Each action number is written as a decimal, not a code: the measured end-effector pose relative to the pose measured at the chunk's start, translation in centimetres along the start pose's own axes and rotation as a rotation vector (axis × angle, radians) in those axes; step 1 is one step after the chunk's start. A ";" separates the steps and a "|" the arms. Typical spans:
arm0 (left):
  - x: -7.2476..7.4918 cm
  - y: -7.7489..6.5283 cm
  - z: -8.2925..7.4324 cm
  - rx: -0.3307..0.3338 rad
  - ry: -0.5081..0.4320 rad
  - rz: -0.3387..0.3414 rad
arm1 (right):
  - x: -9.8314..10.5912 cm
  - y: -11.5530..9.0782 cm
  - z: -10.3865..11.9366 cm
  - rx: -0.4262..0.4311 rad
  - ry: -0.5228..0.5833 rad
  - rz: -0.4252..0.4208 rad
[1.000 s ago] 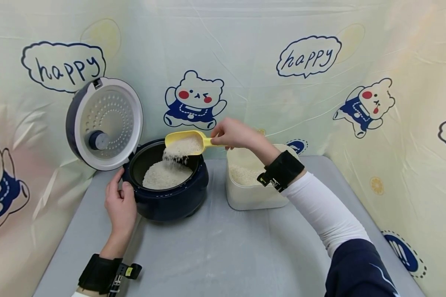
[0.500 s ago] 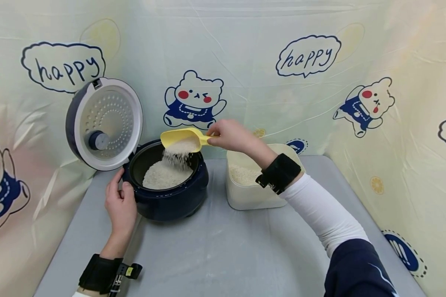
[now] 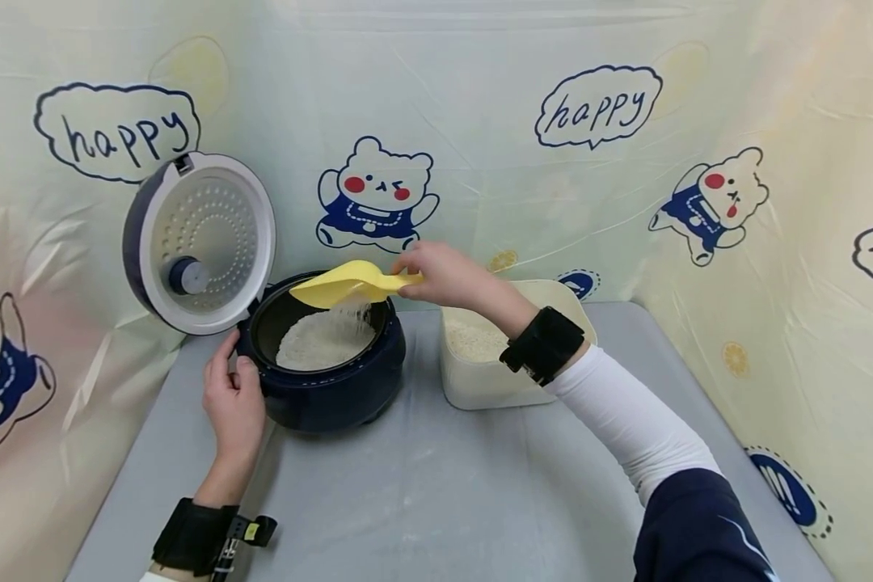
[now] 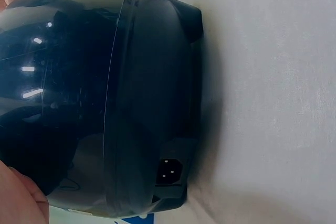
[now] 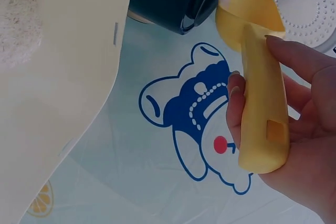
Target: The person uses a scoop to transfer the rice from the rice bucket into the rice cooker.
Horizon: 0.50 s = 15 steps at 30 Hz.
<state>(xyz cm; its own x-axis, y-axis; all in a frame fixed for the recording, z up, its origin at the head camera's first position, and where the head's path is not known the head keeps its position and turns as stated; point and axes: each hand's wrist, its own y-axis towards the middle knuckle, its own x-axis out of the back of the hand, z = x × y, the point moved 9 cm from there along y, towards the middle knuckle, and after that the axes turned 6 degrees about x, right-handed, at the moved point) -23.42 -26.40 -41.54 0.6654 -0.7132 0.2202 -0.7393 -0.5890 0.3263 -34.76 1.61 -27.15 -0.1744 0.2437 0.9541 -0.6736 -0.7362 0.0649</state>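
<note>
My right hand [image 3: 444,275] grips the handle of a yellow scoop [image 3: 335,284], its bowl tipped over the dark blue rice cooker [image 3: 331,404]. White grains fall from the scoop onto a mound of rice [image 3: 316,343] inside the black pot. In the right wrist view the thumb lies along the top of the handle, with fingers curled beneath it. My left hand [image 3: 234,404] rests against the cooker's left side, fingers fairly straight near the lid hinge. Only part of that hand shows in the left wrist view, beside the glossy cooker wall.
The cooker's lid [image 3: 207,242] stands raised at the back left. Right of the cooker is a cream bin [image 3: 495,392] holding rice, partly behind my right forearm. A grey cloth covers the table [image 3: 436,493], and a printed curtain [image 3: 480,97] hangs behind it.
My right hand has moved slightly left and turned the scoop over, so its yellow underside now shows and its rice has run out into the pot. The left hand has stayed on the cooker.
</note>
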 end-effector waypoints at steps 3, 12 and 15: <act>-0.2 -0.1 -0.1 0.007 -0.003 0.002 | -0.2 -0.3 -0.1 0.001 -0.008 0.010; -0.5 -0.1 -0.2 0.010 -0.004 -0.004 | -0.4 -1.1 -0.9 0.012 0.075 -0.016; -0.4 0.0 -0.1 0.015 -0.007 -0.016 | -0.6 -1.3 -1.5 0.032 0.169 -0.020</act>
<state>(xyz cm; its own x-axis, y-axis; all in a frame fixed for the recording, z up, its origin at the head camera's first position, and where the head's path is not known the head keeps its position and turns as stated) -23.61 -26.09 -41.57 0.6768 -0.7061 0.2083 -0.7298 -0.6063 0.3159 -34.81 3.33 -28.28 -0.2812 0.3591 0.8899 -0.6556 -0.7491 0.0951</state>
